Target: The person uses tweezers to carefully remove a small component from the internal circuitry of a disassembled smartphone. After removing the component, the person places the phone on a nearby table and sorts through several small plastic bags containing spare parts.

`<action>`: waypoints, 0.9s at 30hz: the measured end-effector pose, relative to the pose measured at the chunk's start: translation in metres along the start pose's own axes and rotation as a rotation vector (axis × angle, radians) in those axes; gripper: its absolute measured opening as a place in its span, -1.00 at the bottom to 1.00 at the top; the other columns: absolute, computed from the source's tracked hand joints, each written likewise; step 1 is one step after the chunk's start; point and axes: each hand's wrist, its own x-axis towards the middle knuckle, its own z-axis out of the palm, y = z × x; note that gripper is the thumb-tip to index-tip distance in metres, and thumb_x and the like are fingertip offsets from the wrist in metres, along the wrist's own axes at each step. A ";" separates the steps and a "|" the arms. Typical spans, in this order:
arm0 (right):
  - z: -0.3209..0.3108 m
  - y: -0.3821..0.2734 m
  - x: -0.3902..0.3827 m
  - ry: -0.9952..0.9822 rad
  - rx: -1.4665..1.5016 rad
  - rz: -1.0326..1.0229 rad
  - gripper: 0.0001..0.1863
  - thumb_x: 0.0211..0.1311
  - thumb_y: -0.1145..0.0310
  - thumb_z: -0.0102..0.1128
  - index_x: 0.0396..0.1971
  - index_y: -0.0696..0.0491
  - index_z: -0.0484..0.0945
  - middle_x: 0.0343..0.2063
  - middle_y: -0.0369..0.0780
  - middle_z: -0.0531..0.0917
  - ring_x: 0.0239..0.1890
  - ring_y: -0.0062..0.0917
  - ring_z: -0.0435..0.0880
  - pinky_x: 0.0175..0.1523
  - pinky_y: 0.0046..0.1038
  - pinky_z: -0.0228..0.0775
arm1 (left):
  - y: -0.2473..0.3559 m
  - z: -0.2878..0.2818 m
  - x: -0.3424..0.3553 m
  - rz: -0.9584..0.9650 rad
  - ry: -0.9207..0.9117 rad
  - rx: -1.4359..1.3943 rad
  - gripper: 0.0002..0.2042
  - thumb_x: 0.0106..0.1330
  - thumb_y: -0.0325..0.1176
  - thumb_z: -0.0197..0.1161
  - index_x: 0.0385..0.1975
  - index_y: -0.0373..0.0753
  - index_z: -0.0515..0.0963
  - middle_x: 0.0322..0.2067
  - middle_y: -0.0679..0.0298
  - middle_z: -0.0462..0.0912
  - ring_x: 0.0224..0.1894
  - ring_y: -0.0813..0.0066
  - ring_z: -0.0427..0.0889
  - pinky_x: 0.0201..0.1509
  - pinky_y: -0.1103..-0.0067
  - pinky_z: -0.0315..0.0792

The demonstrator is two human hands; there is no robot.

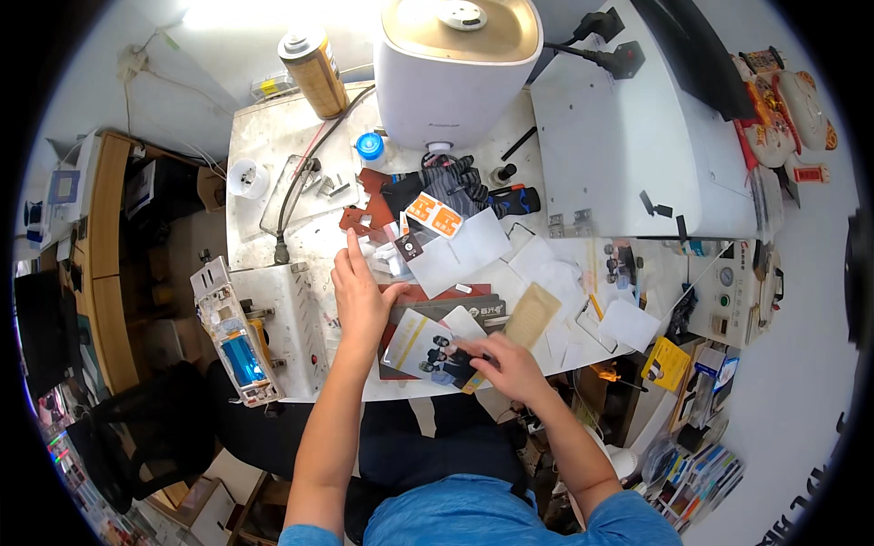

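At six o'clock on the worktop point(246, 136), the right hand point(510, 367) bends over a photo card point(410, 343), probably steadying it; whether its fingers pinch, I cannot tell. Toward ten o'clock, the left hand point(360, 298) extends, thumb apart.

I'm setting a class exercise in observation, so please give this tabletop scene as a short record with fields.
Left hand: open, fingertips at or above a reddish-brown piece
Right hand: on or just above a printed photo card
Right of card: tan paper
Mid-table: striped gloves, orange-and-white sticker sheet
Further back: white appliance, aerosol can
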 end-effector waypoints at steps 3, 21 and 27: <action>0.002 -0.011 0.025 0.475 -0.358 -0.145 -0.67 0.12 0.39 0.40 -0.09 0.09 0.61 -0.24 -0.19 0.62 -0.19 -0.27 0.58 -0.12 -0.36 0.48 | -0.004 -0.002 0.004 -0.081 -0.071 -0.078 0.12 -0.07 -0.41 0.60 0.50 -0.18 -0.05 0.02 0.00 0.49 -0.05 0.05 0.54 0.01 0.33 0.46; -0.068 -0.061 0.175 0.011 -0.055 -0.124 -0.39 -0.05 0.16 0.53 0.03 0.07 0.56 -0.17 -0.16 0.60 -0.07 -0.28 0.63 0.05 -0.27 0.45 | -0.002 -0.010 -0.017 -0.010 -0.077 -0.631 -0.83 0.38 -0.59 0.15 -0.06 -0.39 0.50 -0.15 0.04 0.70 -0.09 0.33 0.73 -0.11 0.49 0.58; -0.074 -0.039 0.165 -0.071 -0.103 -0.248 -0.46 0.08 0.16 0.48 0.05 0.04 0.56 -0.16 -0.25 0.70 -0.13 -0.39 0.72 -0.04 -0.33 0.55 | -0.027 0.003 -0.012 -0.310 0.017 -1.042 -0.76 0.50 -0.53 0.05 0.09 -0.43 0.46 -0.09 0.11 0.71 -0.04 0.43 0.70 -0.09 0.57 0.56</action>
